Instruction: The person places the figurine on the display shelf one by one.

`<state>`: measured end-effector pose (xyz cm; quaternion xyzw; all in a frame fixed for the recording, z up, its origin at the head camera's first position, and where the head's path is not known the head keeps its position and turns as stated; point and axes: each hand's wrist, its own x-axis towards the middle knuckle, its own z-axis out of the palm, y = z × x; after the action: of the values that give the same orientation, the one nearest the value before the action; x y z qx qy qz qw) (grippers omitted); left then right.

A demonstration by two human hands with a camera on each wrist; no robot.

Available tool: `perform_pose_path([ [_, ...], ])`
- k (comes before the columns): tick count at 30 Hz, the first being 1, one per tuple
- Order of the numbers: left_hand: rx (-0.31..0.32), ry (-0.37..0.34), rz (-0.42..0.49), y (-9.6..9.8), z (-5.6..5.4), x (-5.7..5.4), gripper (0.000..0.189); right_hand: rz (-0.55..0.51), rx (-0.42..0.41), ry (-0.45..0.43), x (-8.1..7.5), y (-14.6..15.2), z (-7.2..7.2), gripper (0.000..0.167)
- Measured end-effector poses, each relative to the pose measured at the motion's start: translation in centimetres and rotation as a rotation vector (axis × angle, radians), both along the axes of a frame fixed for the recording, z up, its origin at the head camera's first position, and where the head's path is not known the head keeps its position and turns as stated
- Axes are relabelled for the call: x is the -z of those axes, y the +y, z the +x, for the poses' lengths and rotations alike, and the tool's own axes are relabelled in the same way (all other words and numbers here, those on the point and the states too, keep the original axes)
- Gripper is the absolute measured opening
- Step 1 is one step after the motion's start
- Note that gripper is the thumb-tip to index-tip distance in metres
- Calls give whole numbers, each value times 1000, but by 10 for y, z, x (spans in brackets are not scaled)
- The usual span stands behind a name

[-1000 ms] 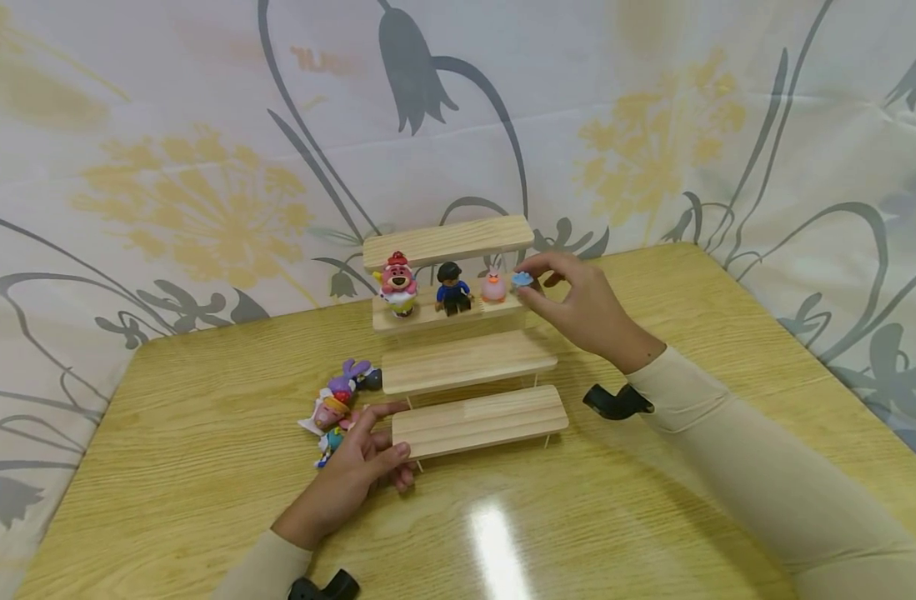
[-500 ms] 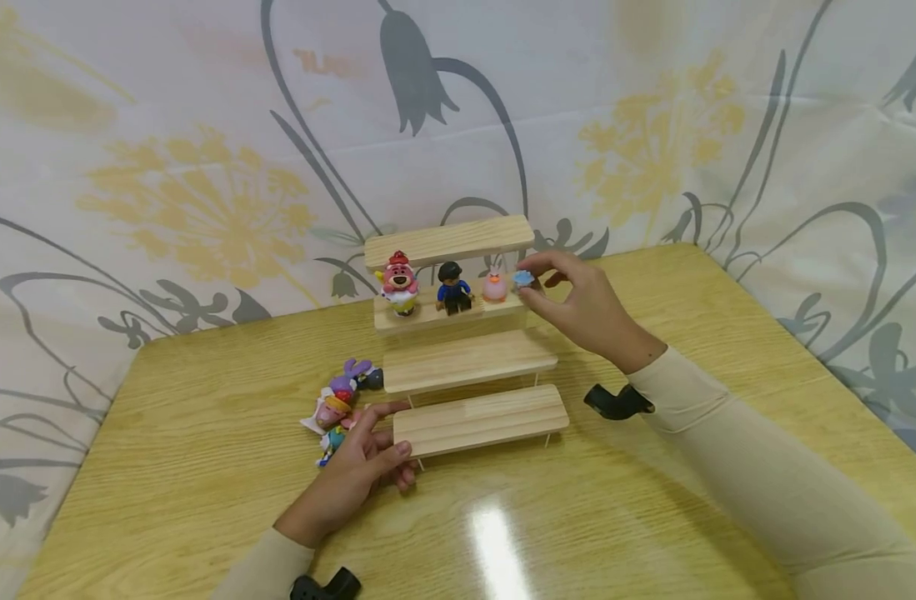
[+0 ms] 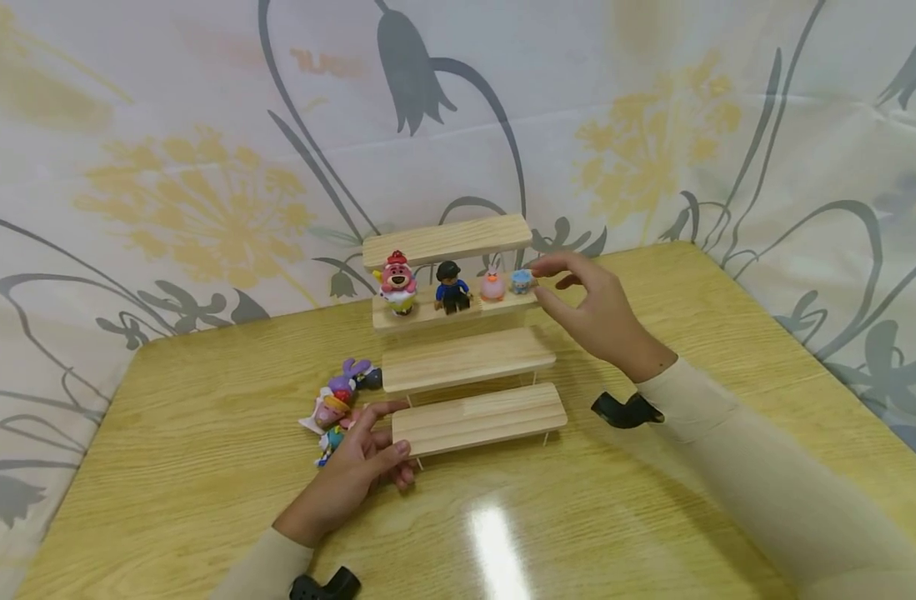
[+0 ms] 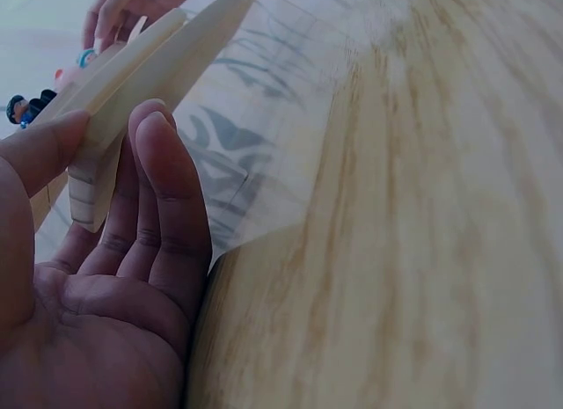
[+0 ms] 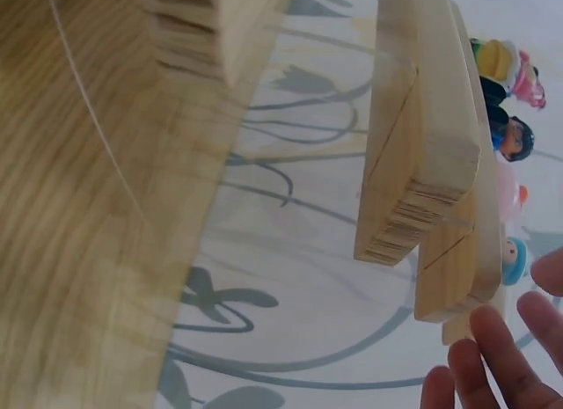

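Note:
A small blue-hatted figurine (image 3: 521, 282) stands at the right end of the second-highest step of a wooden display shelf (image 3: 468, 360). Just right of it is my right hand (image 3: 598, 312), thumb and fingers parted, fingertips right beside the figurine. In the right wrist view those fingers (image 5: 497, 347) hang by the step's end. My left hand (image 3: 356, 458) holds the left end of the lowest step (image 3: 480, 419), thumb on the board and fingers curled beneath. To the figurine's left stand a pink bird figurine (image 3: 493, 287), a blue-and-black toy man (image 3: 452, 289) and a pink bear figurine (image 3: 398, 286).
Several figurines, among them a purple one (image 3: 343, 382) and a teal one (image 3: 332, 440), lie on the wooden table (image 3: 202, 433) left of the shelf, partly behind my left hand. A flower-patterned cloth (image 3: 458, 100) hangs behind. The top step (image 3: 447, 239) is right below it.
My right hand has let go of the blue-hatted figurine and drawn slightly to the right, leaving it on the step. My left hand keeps its hold on the lowest step.

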<state>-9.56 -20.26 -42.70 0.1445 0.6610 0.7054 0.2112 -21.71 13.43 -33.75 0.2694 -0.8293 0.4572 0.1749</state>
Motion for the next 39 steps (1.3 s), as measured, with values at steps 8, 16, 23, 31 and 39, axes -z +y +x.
perform_pose_path([
  [8,-4,-2,-4,1,-1,1,58,-66,14,-30,18,13,11,23],
  [16,-2,-6,0,0,-1,0,58,-25,50,-183,36,21,18,23],
  [23,-4,-2,14,0,-1,1,59,-18,-40,-453,48,24,15,34],
  [31,-9,11,0,0,0,2,57,-160,-228,-764,68,32,9,42],
  [39,-7,10,11,1,-1,2,56,-237,-442,-888,76,37,9,37],
])
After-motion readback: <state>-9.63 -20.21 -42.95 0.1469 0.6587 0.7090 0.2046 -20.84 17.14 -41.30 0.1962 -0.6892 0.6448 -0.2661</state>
